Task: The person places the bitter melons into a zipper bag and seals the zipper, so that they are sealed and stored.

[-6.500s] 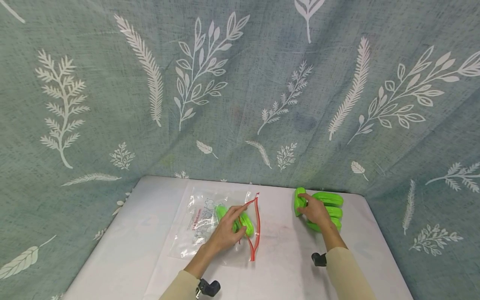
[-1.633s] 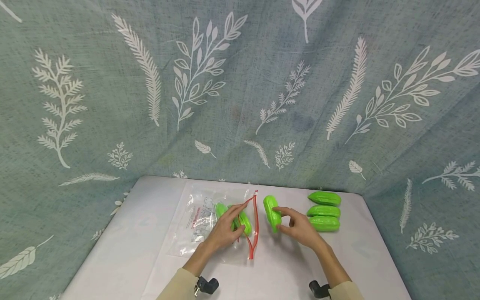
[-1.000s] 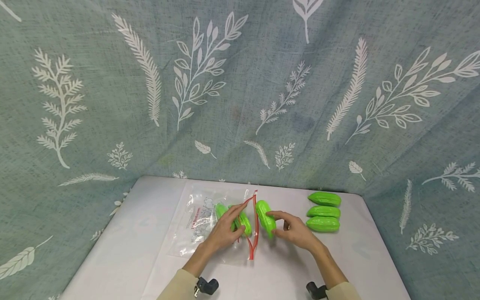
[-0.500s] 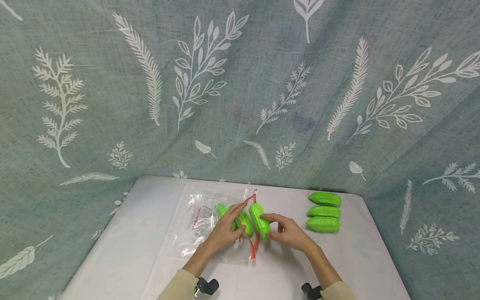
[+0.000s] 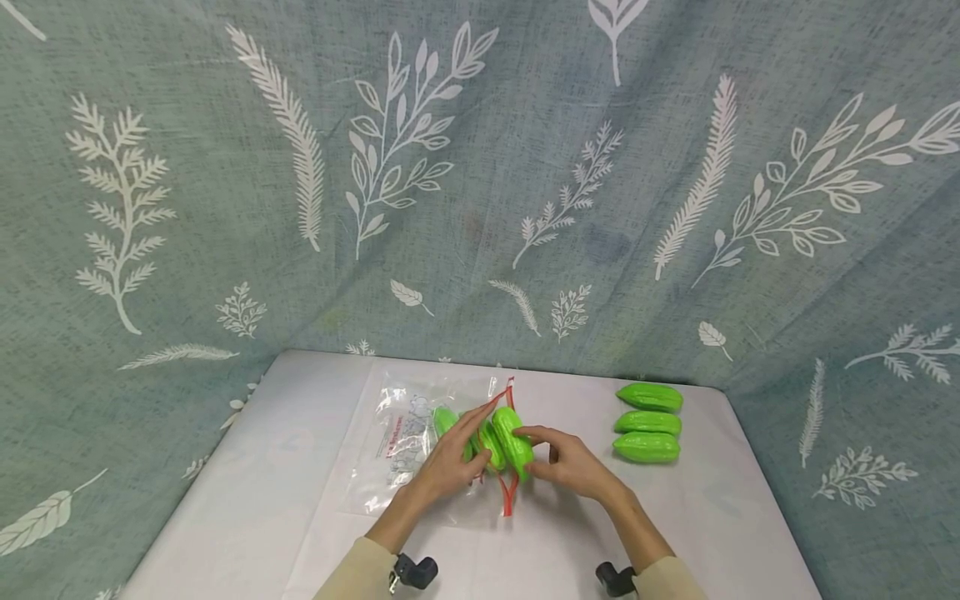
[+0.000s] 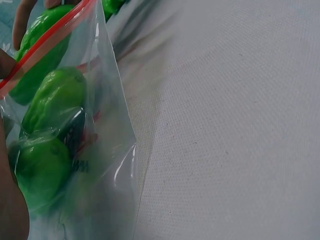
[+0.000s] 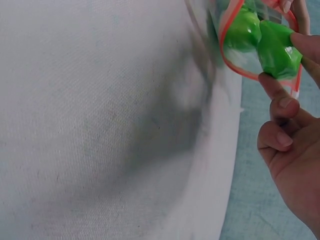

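R fingers pinch grn veg at clr bag; L fingers spread apart, touching bag.

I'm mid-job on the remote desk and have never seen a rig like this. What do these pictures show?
There is no machine: a person works with two bare hands. The wide picture comes from a camera on the head, looking forward and down; the two closer ones come from cameras on the left and right wrists. On the white, textured table, a clear plastic bag with a red rim holds two bright green, elongated, bumpy pieces. Three more green pieces lie in a row to the right. The right hand pinches another green piece at the bag's mouth; the left hand touches the rim.
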{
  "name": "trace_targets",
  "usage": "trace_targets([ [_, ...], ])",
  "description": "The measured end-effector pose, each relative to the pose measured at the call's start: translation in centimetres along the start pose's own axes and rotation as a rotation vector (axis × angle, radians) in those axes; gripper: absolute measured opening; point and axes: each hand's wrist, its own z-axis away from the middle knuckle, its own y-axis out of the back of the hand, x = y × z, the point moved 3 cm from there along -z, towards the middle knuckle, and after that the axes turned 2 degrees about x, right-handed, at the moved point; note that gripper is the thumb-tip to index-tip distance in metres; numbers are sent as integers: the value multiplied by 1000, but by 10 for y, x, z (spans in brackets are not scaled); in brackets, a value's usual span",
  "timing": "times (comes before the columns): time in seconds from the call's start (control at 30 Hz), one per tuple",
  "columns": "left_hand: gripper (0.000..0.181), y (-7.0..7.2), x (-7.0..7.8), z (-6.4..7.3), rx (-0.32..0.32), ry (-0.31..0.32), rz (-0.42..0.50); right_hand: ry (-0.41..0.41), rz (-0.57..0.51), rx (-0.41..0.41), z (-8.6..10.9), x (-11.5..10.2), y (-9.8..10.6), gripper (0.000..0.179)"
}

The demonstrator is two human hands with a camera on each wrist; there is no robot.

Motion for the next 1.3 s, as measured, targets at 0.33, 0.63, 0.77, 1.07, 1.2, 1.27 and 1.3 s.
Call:
trace_targets([
  [0.33,79,1,3,-1,-13,-9,7,-2,8,-6,-4,2,-5,56],
  [0.63,80,0,3,0,-22,4,14,-15,20,-9,-5,2,-9,61],
  [0.77,80,-1,1,-1,-26,9,12,-38,28,-12,-5,1,-9,63],
  [1.07,80,-2,-2,0,-28,20,12,-64,60,-10,-6,1,-11,66],
  [1.2,80,-2,-1,0,-21,15,7,-62,60,-1,-7,1,-12,66],
  [1.27,80,-2,0,0,-21,14,11,-59,63,5,-7,1,-12,66],
  [1.3,80,-1,0,0,-21,13,14,-56,66,8,-7,2,-12,66],
])
